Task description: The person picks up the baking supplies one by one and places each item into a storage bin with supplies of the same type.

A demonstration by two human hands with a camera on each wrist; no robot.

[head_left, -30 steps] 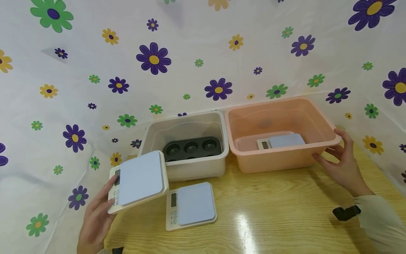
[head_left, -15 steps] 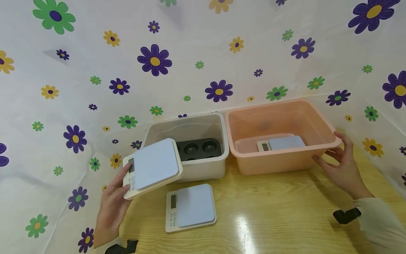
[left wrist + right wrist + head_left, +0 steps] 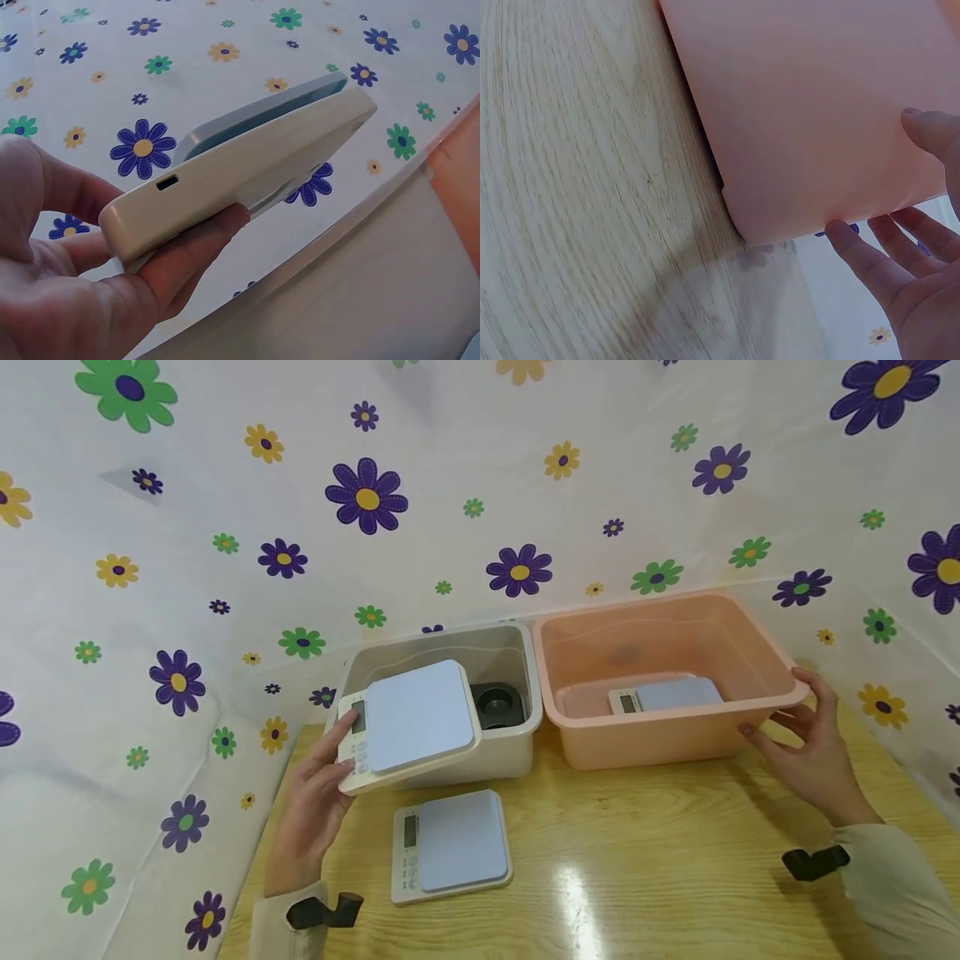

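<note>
My left hand [image 3: 311,802] grips a white digital kitchen scale [image 3: 420,718] by its button end, thumb and finger on top near the display. In the left wrist view my other fingers [image 3: 191,251] support this tilted scale [image 3: 247,169] from below. It overlaps the front of a white plastic bin [image 3: 480,764], hiding most of a dark muffin tin [image 3: 498,703] inside. At the pink plastic bin [image 3: 660,743], my right hand [image 3: 813,760] holds the front right corner. The right wrist view shows the thumb [image 3: 926,127] against its wall and fingers around the corner.
A second kitchen scale [image 3: 461,843] lies flat on the wooden table [image 3: 637,852] before the white bin. Another scale [image 3: 675,693] lies inside the pink bin. The bins stand side by side against a flower-patterned white sheet [image 3: 442,468].
My left hand has carried the scale rightward and upward, from left of the white bin to over its front, covering more of the muffin tin. The right hand stays at the pink bin's corner.
</note>
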